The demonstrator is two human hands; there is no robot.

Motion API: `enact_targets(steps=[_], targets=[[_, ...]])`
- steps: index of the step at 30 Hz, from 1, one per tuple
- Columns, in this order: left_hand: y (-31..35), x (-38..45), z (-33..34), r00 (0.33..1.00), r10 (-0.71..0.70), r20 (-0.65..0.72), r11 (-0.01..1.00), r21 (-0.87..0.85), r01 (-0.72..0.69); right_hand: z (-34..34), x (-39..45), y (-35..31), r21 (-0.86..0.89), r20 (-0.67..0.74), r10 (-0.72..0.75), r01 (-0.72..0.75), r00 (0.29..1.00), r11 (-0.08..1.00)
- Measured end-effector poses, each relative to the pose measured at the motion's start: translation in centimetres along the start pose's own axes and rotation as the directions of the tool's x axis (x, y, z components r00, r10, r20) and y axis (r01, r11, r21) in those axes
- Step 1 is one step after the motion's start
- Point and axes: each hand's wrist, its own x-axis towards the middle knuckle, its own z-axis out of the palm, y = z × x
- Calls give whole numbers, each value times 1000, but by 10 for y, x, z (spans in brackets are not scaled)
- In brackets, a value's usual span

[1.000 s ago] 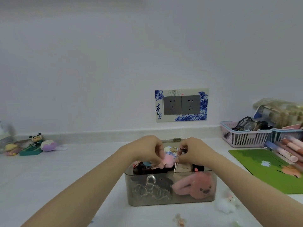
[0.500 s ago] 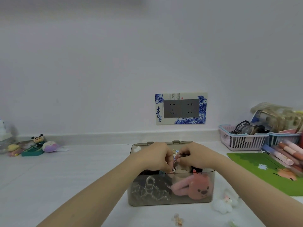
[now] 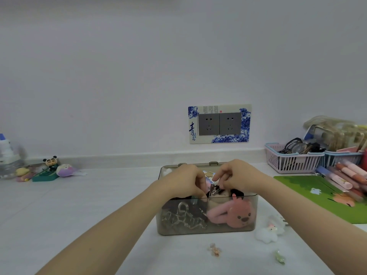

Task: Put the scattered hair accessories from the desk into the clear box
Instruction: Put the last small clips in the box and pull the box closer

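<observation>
The clear box [image 3: 206, 230] stands open in the middle of the white desk, holding a pink plush animal clip [image 3: 233, 214], silvery claw clips [image 3: 182, 219] and dark pieces. Both hands are over its open top. My left hand [image 3: 182, 180] and my right hand [image 3: 238, 175] pinch the same small metal hair clip [image 3: 214, 189] between their fingertips, just above the contents. On the desk in front of the box lie a white fluffy clip [image 3: 268, 233], a small orange clip [image 3: 214, 250] and a small green clip [image 3: 280, 258].
A green mat [image 3: 325, 193] lies to the right, with pens [image 3: 345, 177] and a pink basket of glasses [image 3: 294, 159] behind it. Small toys [image 3: 49, 168] sit at the far left by the wall. A double socket [image 3: 219, 124] is on the wall.
Both hands have sunk lower into the box's opening, still together on the small clip. The pink pompom seen by my left fingers a second ago is no longer visible.
</observation>
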Motion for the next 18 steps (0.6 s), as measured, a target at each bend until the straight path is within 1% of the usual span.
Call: enact_targets(steps=[2,4,9,12,13,16,18], targets=[[1,-2,-1,1000,-13,-25,1000,-28,13,1,-1,-2,-24,13,-9,10,1000,1000],[6,-6,-2,998,-24,-56,999,-46,22,1,-4,-4,-43,-9,-17,17,1000,999],[22,-18,2,982,-32,-184,998,-54,23,-6,-23,-5,-45,-172,-72,65,983,997],[35,-26,9,968,3,-251,984,-173,-48,-16,-47,-2,-16,-258,-95,94,962,995],[41,-30,11,960,26,-278,979,-188,-81,-20,-55,0,-7,-276,-100,101,956,995],[64,-41,28,939,112,-324,967,-181,-177,-26,-82,17,6,-293,-82,88,953,996],[69,-44,40,935,125,-330,969,-163,-187,-24,-90,28,-9,-266,-68,68,962,998]])
